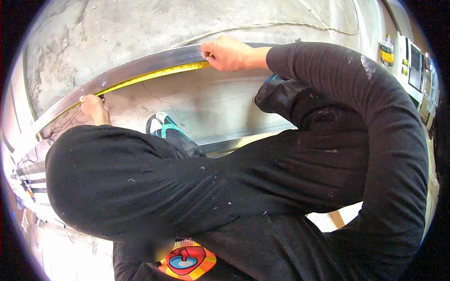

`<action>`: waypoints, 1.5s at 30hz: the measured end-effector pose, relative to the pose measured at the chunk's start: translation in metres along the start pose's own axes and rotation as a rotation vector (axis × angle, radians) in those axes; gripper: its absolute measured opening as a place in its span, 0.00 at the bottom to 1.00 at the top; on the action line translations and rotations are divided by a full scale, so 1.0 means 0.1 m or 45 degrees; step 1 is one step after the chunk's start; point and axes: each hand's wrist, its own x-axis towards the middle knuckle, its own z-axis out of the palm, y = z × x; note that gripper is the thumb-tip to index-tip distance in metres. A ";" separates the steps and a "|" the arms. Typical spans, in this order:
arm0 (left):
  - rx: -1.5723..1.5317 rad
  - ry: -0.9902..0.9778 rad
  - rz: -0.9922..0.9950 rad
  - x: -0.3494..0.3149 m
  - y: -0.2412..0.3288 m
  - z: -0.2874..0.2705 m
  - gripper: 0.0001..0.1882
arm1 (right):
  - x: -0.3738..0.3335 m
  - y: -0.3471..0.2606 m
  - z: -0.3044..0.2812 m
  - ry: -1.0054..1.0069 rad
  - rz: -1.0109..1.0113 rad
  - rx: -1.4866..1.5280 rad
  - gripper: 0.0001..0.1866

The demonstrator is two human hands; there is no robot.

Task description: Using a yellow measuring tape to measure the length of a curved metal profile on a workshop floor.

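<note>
A yellow tape measure blade (157,74) stretches along the near side of a long grey metal profile (136,67). My right hand (227,54) is closed at the blade's right end, its fist against the profile. At the other end, my left hand (95,108) pinches the tape with thumb and fingertips next to the profile's edge. Whether a tape case sits inside either hand is hidden by the fingers. The profile runs past both hands, bending toward the lower left in the picture.
My shoe (164,125) stands on the cracked concrete floor (136,105) below the tape. Another metal profile (248,134) lies nearer me. A pale cable (262,24) crosses the floor beyond. At the far right stand a bottle (386,51) with a yellow label and white equipment (415,65).
</note>
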 end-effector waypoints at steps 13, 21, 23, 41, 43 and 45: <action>0.112 0.023 -0.010 -0.01 0.06 -0.01 0.22 | 0.00 -0.02 -0.01 -0.017 -0.013 -0.009 0.06; 0.000 0.037 -0.122 -0.18 0.17 0.01 0.23 | 0.12 0.16 -0.23 0.251 0.014 0.048 0.08; -0.002 0.023 -0.124 -0.19 0.17 -0.01 0.22 | 0.03 0.13 -0.17 0.154 0.037 0.099 0.08; 0.028 0.010 -0.118 -0.06 0.08 0.00 0.21 | -0.03 0.16 -0.01 0.034 -0.051 0.203 0.07; 0.049 0.001 -0.081 -0.05 0.06 -0.02 0.21 | -0.03 0.14 -0.02 -0.022 -0.047 0.153 0.07; 0.112 -0.040 -0.006 -0.09 0.08 -0.03 0.20 | -0.04 0.13 -0.03 -0.029 -0.029 0.144 0.07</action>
